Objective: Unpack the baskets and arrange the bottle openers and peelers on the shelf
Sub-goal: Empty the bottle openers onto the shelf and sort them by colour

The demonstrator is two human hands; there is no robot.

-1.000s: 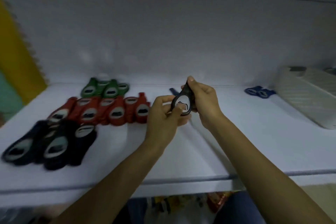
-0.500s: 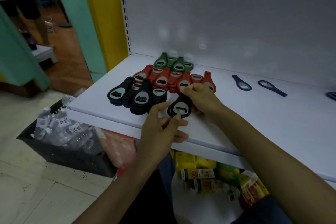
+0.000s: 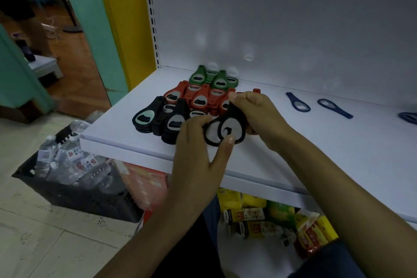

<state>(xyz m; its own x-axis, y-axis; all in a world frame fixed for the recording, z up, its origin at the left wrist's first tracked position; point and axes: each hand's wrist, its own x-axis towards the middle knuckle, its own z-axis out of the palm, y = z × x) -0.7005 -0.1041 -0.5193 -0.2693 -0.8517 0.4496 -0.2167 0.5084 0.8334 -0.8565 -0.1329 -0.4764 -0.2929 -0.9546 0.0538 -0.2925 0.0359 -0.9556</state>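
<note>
Both hands hold one black bottle opener [image 3: 224, 130] just above the front part of the white shelf [image 3: 126, 140]. The left hand [image 3: 198, 149] pinches the rounded lower rim of the opener, thumb on the near side and fingers curled over the left edge. The right hand [image 3: 259, 113] grips the narrow handle end, fingers folded around it. The opener faces the camera, and its pale metal insert is visible.

Three colour groups lie on the shelf to the left of the hands:
- Black bottle openers [image 3: 144, 116] sit nearest the front edge, stacked and overlapping. The held opener is just to the right of this group.
- Red bottle openers [image 3: 199, 99] sit directly behind the black group and are partly hidden by the right hand.
- Green bottle openers [image 3: 198, 77] sit at the rear, close to the back panel.

Slim blue bottle openers [image 3: 297, 102] lie singly on the shelf to the right, well apart from the groups.

A black crate [image 3: 67, 194] of plastic water bottles [image 3: 56, 158] stands on the tiled floor to the left, below shelf level. Yellow and green packaged goods [image 3: 252, 212] occupy the space under the shelf.
</note>
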